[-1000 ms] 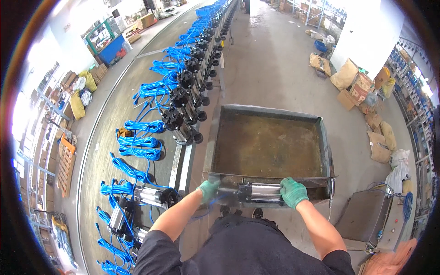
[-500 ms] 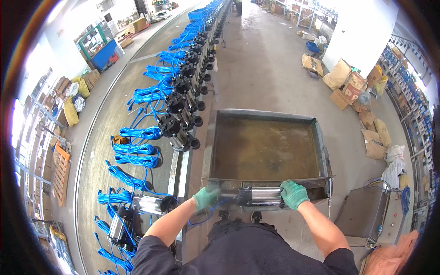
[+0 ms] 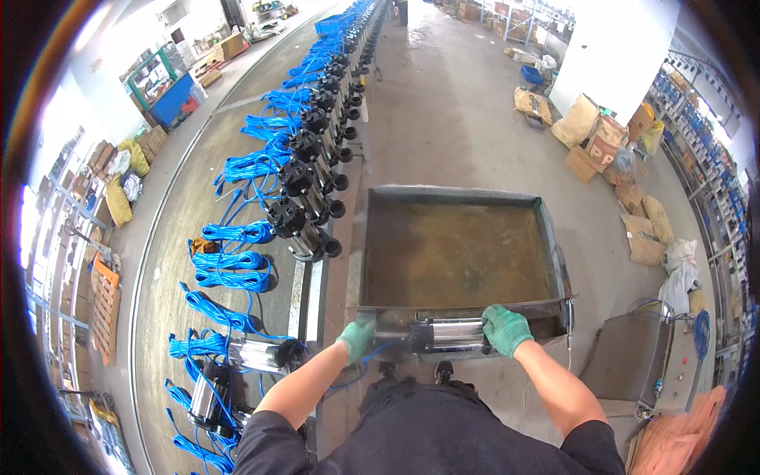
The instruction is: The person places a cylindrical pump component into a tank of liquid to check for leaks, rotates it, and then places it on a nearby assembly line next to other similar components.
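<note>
A steel cylindrical pump (image 3: 453,336) with dark ends lies sideways on the near ledge of a water tank (image 3: 366,245). Around its right end are curled the fingers of my right hand (image 3: 507,330), in a green glove. Also gloved in green, my left hand (image 3: 358,340) is beside the ledge's left corner, left of the pump. Its fingers are smeared, and a blurred greyish part lies between it and the pump. A thin blue cable (image 3: 377,353) runs below the left hand.
On my left, a long bench (image 3: 186,190) bears a row of upright pumps (image 3: 294,229) and coiled blue cables (image 3: 229,279). Two more pumps lie nearer me, one a steel pump (image 3: 257,355). Sacks (image 3: 576,119) line the right side, behind a flat metal plate (image 3: 629,352).
The view has shifted slightly. My left hand looks less blurred than before and stays left of the pump; my right hand keeps its hold on the pump's right end.
</note>
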`<state>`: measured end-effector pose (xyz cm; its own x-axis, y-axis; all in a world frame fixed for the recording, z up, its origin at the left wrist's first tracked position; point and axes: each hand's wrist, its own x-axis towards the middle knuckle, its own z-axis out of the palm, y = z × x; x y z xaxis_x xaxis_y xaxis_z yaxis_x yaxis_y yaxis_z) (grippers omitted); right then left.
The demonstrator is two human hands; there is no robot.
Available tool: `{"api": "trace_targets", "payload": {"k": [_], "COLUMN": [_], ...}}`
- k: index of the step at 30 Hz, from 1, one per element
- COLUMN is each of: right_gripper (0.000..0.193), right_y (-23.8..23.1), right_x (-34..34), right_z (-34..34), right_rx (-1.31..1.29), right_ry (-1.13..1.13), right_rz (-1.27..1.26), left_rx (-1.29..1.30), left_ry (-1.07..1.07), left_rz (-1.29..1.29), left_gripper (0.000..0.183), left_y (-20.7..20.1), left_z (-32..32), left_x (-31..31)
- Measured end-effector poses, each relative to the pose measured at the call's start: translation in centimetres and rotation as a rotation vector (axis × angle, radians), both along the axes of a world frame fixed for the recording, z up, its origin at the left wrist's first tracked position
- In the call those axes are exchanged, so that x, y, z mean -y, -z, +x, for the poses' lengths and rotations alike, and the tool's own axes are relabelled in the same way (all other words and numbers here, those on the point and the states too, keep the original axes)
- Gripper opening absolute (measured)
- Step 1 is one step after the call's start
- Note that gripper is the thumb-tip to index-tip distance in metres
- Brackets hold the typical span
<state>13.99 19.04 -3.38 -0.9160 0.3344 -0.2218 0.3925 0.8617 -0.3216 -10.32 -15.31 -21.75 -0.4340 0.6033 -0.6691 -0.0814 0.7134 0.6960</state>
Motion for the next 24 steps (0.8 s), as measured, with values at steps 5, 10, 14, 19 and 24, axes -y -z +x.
{"api": "trace_targets", "payload": {"k": [5, 10, 14, 19, 24], "right_gripper": [0.020, 0.016, 0.016, 0.015, 0.015], "right_y": [0.6, 1.6, 1.3, 1.2, 1.3], "right_x": [-0.6, -0.5, -0.6, -0.4, -0.6], "right_z": [0.9, 0.7, 0.5, 0.4, 0.7], "right_rx": [-0.045, -0.069, -0.068, -0.078, -0.052], "right_ry": [0.003, 0.021, -0.003, 0.002, 0.013], "right_rz": [-0.013, 0.005, 0.036, 0.027, 0.026], "left_rx": [0.004, -0.733, 0.037, -0.078, -0.232], "left_ry": [-0.171, 0.289, -0.140, -0.359, -0.076], "left_rz": [0.003, 0.428, 0.023, 0.240, 0.361], "left_gripper": [0.048, 0.034, 0.053, 0.051, 0.047], "left_y": [-6.7, -8.9, -8.9, -6.2, -8.2], "left_z": [1.1, 0.9, -0.1, 1.8, 2.4], "left_x": [-0.5, 1.1, -1.5, -0.6, 0.8]}}
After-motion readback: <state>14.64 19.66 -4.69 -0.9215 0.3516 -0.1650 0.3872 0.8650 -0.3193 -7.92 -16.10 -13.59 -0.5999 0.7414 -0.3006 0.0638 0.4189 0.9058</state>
